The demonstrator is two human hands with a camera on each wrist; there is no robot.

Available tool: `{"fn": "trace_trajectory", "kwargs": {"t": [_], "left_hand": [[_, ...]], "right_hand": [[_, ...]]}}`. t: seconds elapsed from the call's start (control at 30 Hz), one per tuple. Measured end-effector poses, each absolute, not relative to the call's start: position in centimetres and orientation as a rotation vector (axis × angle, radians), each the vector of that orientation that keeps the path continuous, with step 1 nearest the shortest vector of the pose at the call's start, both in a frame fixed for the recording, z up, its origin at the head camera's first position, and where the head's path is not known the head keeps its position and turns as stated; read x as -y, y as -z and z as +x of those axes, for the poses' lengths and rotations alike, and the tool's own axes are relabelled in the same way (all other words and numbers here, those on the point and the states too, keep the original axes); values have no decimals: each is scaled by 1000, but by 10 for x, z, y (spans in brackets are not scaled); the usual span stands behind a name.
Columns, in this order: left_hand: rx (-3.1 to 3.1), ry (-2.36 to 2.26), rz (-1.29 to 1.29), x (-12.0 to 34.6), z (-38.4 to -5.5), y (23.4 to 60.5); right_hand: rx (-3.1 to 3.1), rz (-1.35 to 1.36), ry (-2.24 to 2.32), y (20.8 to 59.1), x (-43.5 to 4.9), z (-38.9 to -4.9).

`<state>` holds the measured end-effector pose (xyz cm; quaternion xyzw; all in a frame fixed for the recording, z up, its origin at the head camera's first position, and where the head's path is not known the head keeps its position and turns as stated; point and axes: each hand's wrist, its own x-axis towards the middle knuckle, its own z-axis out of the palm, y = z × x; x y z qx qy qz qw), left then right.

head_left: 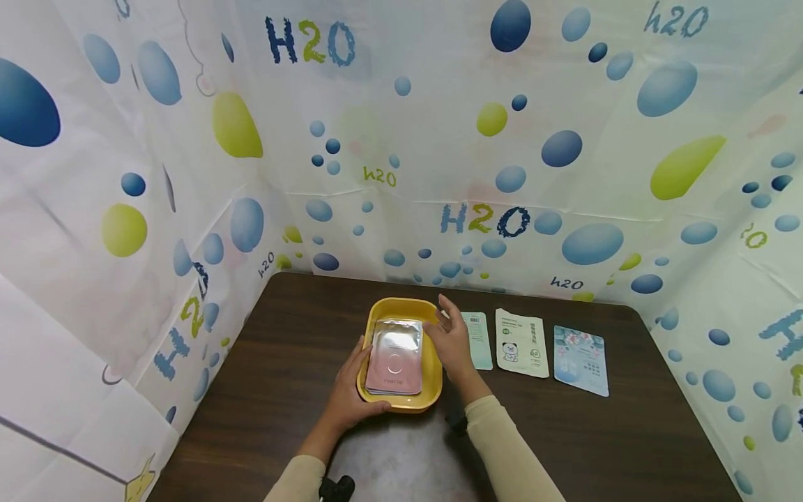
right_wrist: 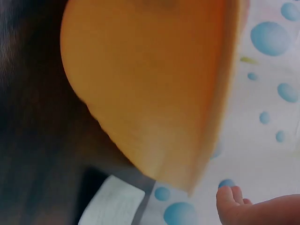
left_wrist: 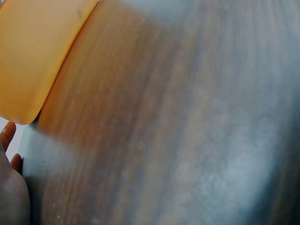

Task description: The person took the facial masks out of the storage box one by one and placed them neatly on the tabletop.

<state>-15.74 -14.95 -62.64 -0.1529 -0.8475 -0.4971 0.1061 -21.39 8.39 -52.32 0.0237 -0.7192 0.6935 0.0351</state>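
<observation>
A yellow tray [head_left: 433, 382] holds a small stack of flat packets, the top one a pink and silver sachet [head_left: 394, 359]. My left hand [head_left: 351, 390] grips the tray's near left corner, fingers along the left side and thumb at the front edge. In the left wrist view, part of that hand [left_wrist: 13, 187] shows below the tray's outer wall [left_wrist: 37, 61]. At the right rim, my right hand [head_left: 453, 345] has its fingers raised and its thumb near the sachet's upper right corner. The right wrist view shows the tray's side [right_wrist: 150, 84], with fingers [right_wrist: 229, 201] apart from it.
Right of the tray, a pale green packet [head_left: 479, 341], a cream packet with a cartoon bear [head_left: 522, 343] and a blue floral packet [head_left: 580, 359] lie in a row on the dark wooden table [head_left: 282, 348]. A patterned curtain [head_left: 414, 139] hangs behind and along the sides.
</observation>
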Motion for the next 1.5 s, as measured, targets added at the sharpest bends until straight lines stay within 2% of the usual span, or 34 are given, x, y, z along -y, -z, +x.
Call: {"fn": "trace_trajectory", "kwargs": {"t": [0.23, 0.8, 1.1, 1.5], "left_hand": [[2481, 1455, -471, 150, -157, 625], [2498, 1433, -459, 147, -157, 624], [2499, 1442, -456, 150, -157, 624], [2486, 1453, -469, 149, -156, 622]], "right_hand": [[2191, 67, -2212, 535, -70, -210], [2108, -232, -2304, 561, -40, -201], [2302, -366, -2179, 566, -34, -205], [2261, -344, -2260, 567, -36, -205]]}}
